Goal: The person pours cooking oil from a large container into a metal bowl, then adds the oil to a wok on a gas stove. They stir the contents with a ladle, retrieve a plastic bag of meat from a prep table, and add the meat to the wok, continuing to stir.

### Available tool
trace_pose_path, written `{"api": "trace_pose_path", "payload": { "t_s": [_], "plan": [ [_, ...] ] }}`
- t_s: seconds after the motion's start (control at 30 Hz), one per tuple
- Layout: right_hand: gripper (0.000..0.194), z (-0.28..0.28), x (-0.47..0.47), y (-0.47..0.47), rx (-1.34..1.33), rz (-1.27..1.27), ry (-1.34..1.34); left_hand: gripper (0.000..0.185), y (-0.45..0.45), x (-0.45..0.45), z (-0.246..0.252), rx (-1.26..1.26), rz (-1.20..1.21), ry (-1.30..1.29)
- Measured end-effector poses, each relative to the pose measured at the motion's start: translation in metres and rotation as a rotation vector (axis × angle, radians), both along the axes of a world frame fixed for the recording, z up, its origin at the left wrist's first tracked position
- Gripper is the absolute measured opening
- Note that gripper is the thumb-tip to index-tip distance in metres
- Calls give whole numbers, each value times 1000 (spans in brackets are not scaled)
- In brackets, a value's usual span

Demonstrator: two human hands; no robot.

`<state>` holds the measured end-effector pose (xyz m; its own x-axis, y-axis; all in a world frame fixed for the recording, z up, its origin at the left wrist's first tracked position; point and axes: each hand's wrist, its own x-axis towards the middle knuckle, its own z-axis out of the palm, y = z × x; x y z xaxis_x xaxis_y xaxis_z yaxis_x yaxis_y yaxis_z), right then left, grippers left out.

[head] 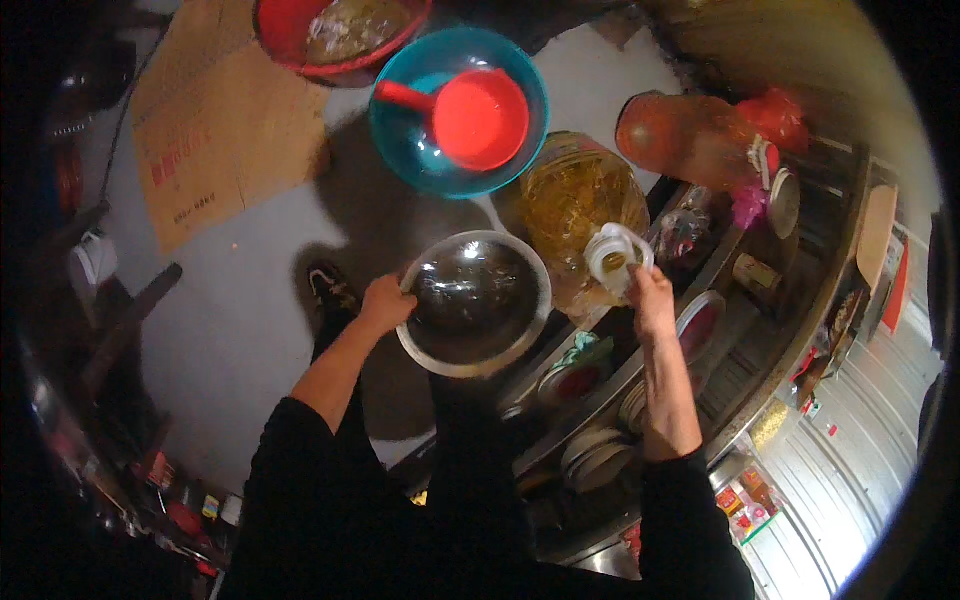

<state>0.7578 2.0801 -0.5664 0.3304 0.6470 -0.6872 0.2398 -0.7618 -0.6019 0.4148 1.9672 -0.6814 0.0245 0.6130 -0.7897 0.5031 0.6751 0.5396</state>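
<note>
My left hand [388,304] grips the left rim of a round metal bowl [474,371], whose inside looks dark and shiny. With its fingers, my right hand [651,294] holds the white handle at the neck of a large clear plastic jug [581,199]. Yellow-brown liquid shows inside the jug. The jug's open mouth [615,259] faces up towards the camera, to the right of the bowl. Bowl and jug stand close side by side; whether they touch is hard to tell.
Beyond the bowl, a red dipper [480,120] lies in a teal basin [386,150]. A red basin [274,37] stands behind it, near flattened cardboard [225,142]. At the right are a large reddish container [675,142] and shelves with stacked dishes [596,457].
</note>
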Motion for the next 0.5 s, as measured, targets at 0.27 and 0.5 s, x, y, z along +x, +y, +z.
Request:
{"api": "trace_pose_path", "payload": {
  "t_s": [0.27,0.5],
  "plan": [
    [23,-26,91,111,158,100,-126,24,43,41,128,-61,261,-159],
    [48,18,85,120,316,336,-905,18,123,20,270,-89,473,-310]
  ]
}}
